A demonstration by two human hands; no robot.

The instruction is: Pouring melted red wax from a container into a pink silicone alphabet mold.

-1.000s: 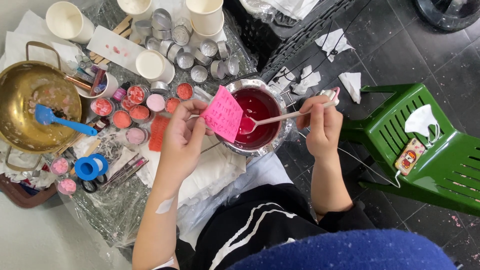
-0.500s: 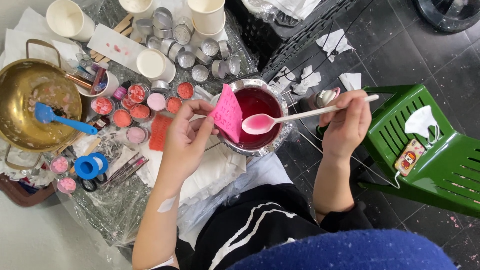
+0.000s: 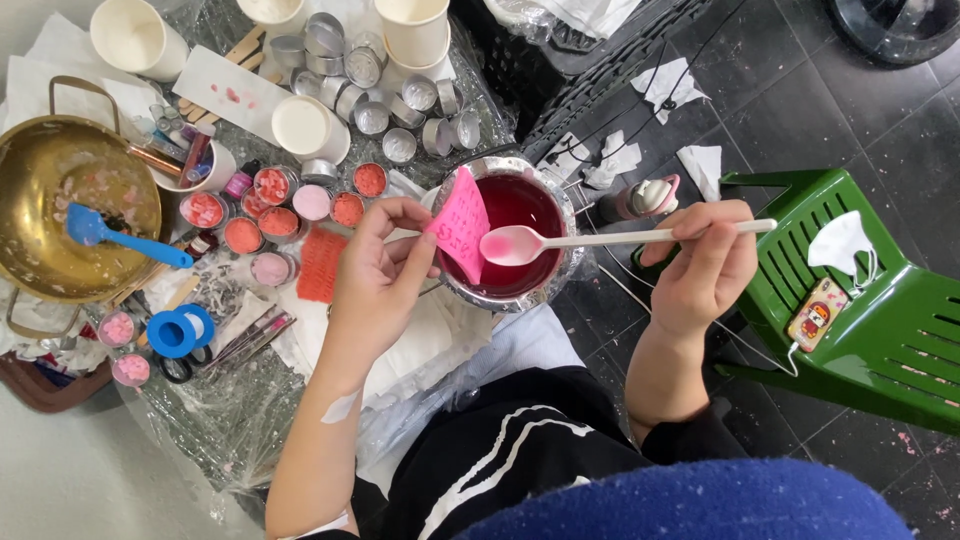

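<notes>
My left hand [image 3: 378, 275] pinches a small pink paper note [image 3: 461, 221] upright over the near rim of a metal bowl [image 3: 556, 283] filled with dark red liquid. My right hand [image 3: 705, 265] grips the handle of a white plastic spoon [image 3: 610, 240], held level above the bowl. The spoon's bowl is tinted pink and sits just right of the note, close to touching it.
A brass pot [image 3: 60, 215] with a blue spatula [image 3: 120, 238] stands at the left. Several small tins of pink and red wax [image 3: 270, 215], empty metal cups [image 3: 400, 110], paper cups [image 3: 410, 28] and a blue tape roll [image 3: 180, 330] crowd the plastic-covered surface. A green plastic chair [image 3: 880, 320] is at the right.
The spoon has been lifted out of the red liquid and drawn to the right. My right hand moved right with it. My left hand with the pink note stayed over the bowl.
</notes>
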